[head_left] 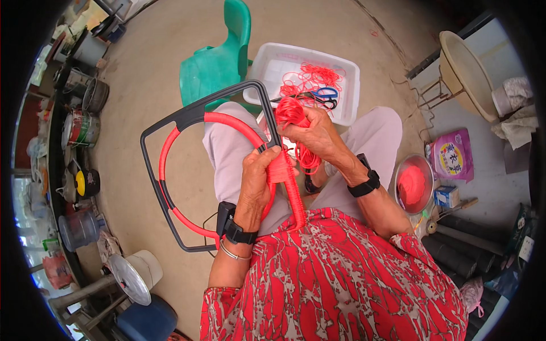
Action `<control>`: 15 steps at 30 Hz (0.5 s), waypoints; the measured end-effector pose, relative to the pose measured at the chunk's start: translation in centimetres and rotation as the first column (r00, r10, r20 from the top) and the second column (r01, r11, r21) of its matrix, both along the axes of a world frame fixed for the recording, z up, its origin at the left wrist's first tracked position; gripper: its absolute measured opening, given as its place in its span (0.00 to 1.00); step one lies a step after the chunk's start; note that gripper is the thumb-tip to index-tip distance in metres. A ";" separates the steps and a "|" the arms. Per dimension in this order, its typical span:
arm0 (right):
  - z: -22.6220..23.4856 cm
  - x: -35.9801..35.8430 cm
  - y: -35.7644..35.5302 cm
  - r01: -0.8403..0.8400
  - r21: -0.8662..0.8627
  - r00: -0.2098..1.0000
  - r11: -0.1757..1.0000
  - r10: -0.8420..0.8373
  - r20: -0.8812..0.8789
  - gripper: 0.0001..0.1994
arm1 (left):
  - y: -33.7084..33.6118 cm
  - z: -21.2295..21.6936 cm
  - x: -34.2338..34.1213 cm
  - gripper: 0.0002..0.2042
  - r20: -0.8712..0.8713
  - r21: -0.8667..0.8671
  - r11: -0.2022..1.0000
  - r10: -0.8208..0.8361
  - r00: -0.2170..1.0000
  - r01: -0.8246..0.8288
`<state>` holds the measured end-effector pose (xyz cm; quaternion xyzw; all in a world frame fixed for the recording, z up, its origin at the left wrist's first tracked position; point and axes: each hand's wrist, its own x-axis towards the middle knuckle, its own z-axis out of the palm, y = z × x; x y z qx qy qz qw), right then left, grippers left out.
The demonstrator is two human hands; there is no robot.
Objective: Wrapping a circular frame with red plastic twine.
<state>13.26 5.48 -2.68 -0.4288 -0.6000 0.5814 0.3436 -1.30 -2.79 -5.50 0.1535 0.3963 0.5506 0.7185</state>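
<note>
Red cord (286,170), thin and plastic-looking, is wrapped in tight turns around one red ring (170,145) set inside one dark grey, rounded-square plastic frame (149,170); the assembly rests across the person's lap. One left hand (257,176) is closed around the ring at its wrapped section, where the ring meets the frame's right edge. One right hand (311,132) is closed on a bundle of the same red cord just above the left hand, with loose loops hanging below the fingers. Each wrist carries one black band; the left wrist also carries one thin metal bangle.

One white rectangular plastic tub (341,74) sits on the floor just beyond the knees. It contains loose red cord and one pair of scissors with blue handles (325,92). One green plastic chair (219,59) stands beside the tub, on the person's left.

To the right, one round metal bowl (413,183) holds a red mass. Near it lie one purple packet (452,153) and one small blue-and-white box (446,196). One large cream basin (463,71) rests on a wire stand further out.

To the left, several pots and containers line the edge of the concrete floor (153,62); the exact count cannot be determined. One white bucket (149,266) stands near the lower left.
</note>
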 end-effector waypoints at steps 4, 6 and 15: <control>0.0 -0.3 0.4 0.017 0.123 1.000 0.992 -0.019 0.016 0.08 | -0.1 0.3 0.3 0.09 -0.037 0.006 1.000 -0.012 0.999 0.012; -0.5 -0.4 0.6 0.035 0.133 0.999 0.990 -0.035 0.002 0.09 | 0.0 0.5 0.4 0.09 -0.072 0.004 1.000 -0.013 0.997 0.014; -2.0 -0.9 1.2 0.045 0.173 0.995 0.984 -0.028 -0.098 0.10 | 0.3 1.3 0.6 0.08 -0.155 -0.095 0.995 -0.042 0.987 0.027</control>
